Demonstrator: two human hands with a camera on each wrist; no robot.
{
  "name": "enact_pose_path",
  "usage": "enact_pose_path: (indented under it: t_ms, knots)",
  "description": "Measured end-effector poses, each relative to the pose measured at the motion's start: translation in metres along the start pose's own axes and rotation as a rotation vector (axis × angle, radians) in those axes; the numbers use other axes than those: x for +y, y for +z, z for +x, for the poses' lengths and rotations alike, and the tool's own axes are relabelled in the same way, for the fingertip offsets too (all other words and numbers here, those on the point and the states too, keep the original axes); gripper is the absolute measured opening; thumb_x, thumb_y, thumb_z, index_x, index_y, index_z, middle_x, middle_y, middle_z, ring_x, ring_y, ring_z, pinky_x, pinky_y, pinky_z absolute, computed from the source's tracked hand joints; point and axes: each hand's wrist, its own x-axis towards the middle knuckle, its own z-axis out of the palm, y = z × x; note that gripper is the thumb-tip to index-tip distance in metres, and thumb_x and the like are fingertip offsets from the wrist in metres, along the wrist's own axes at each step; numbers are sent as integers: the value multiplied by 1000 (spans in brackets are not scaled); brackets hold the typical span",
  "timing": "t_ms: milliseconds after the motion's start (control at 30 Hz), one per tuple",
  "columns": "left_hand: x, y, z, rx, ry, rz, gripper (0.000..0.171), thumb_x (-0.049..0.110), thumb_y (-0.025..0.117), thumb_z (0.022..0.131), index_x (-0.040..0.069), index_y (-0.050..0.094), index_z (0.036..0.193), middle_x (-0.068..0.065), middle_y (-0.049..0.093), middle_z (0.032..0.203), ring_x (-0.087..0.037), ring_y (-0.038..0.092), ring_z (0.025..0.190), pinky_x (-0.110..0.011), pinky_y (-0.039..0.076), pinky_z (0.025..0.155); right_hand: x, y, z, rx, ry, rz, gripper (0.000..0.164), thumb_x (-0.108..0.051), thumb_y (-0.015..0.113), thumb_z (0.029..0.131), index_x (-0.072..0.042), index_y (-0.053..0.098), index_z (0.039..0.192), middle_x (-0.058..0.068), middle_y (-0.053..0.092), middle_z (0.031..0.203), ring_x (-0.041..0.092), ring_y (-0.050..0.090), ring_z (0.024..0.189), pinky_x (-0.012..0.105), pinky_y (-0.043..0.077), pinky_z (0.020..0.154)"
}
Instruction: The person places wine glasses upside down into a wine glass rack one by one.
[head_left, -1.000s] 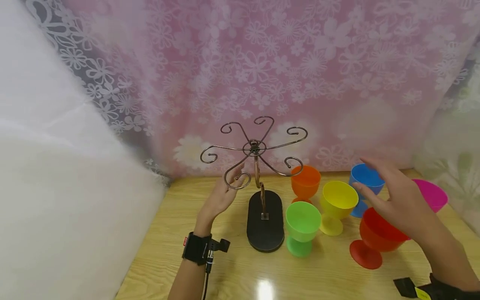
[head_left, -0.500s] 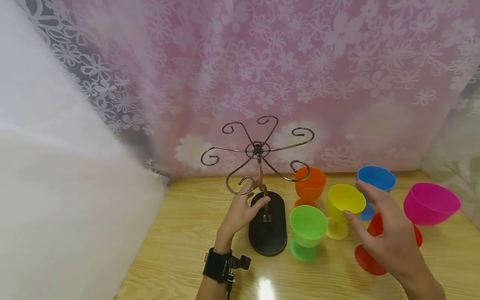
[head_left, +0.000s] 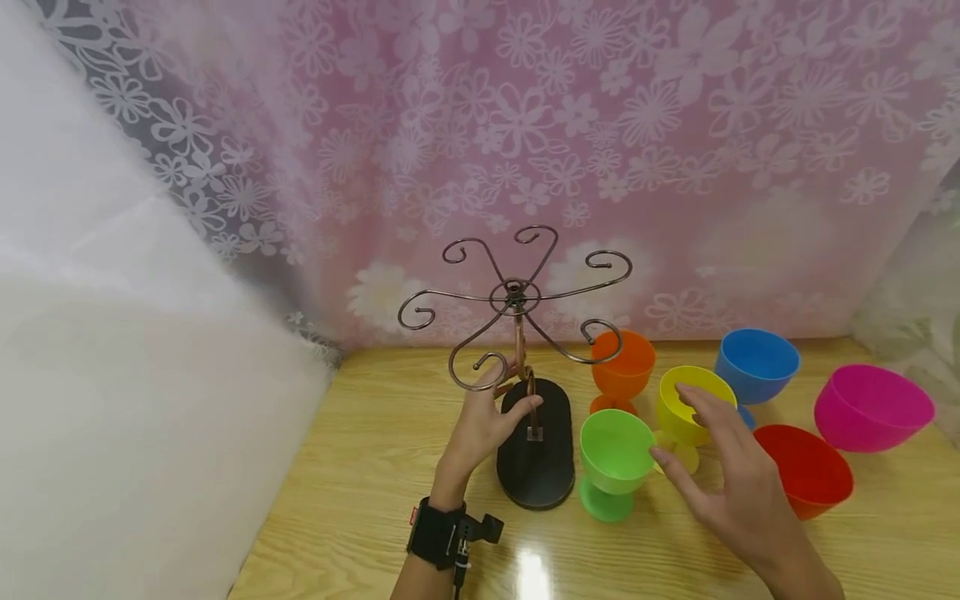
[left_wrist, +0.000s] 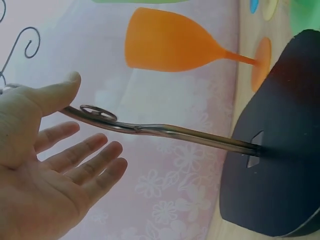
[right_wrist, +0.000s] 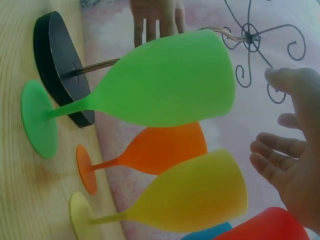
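A metal goblet rack (head_left: 515, 298) with curled arms stands upright on a black oval base (head_left: 534, 479). My left hand (head_left: 480, 421) is at its stem (left_wrist: 185, 136); in the left wrist view the stem passes between thumb and fingers, which are spread rather than wrapped. Contact is unclear. My right hand (head_left: 738, 492) hovers, thumb and fingers apart, just right of the green goblet (head_left: 615, 454), with nothing in it. Behind its fingers stands the yellow goblet (head_left: 675, 425). The hand partly covers the red goblet (head_left: 810, 471). All these goblets stand upright.
An orange goblet (head_left: 622, 371) stands behind the green one, right of the rack. Farther right are a blue goblet (head_left: 757, 371) and a magenta one (head_left: 870, 417). A pink floral curtain (head_left: 600, 150) hangs behind the wooden table (head_left: 352, 467); white fabric (head_left: 135, 375) is at the left.
My left hand has moved right to the rack's stem and then stayed there. My right hand has come left and down, from over the red goblet to beside the green one.
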Motion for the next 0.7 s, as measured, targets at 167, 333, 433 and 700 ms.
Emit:
enact_pose_path:
  t_ms: [167,333,433,700]
  knots:
    - [-2,5,-1,26,8,-62,52,4,80,89,3,59,136,-20,62,134,-32,59,128,-47,54,100,-1,1,13,-92,22,-38,93,-7,90,75,-10,43,156,13,55,145,28,57,124,4,31,104]
    - [9,6,-1,74,25,-89,44,-7,76,88,-7,62,130,-28,64,127,-40,61,124,-54,54,96,-1,-5,28,-155,64,-66,86,-17,87,83,-15,43,156,9,56,143,29,59,118,1,31,98]
    - [23,4,-3,80,21,-105,42,-9,75,88,-11,63,128,-30,65,125,-41,63,121,-50,55,95,-2,-10,30,-204,113,-55,80,-24,85,87,-15,44,155,10,57,142,31,59,118,3,37,93]
    - [32,8,-5,116,-2,-163,48,-15,74,85,-11,61,131,-26,65,129,-43,65,117,-48,57,93,-3,-14,24,-304,168,-27,80,-35,81,90,-14,41,157,12,59,139,34,59,119,61,55,86]
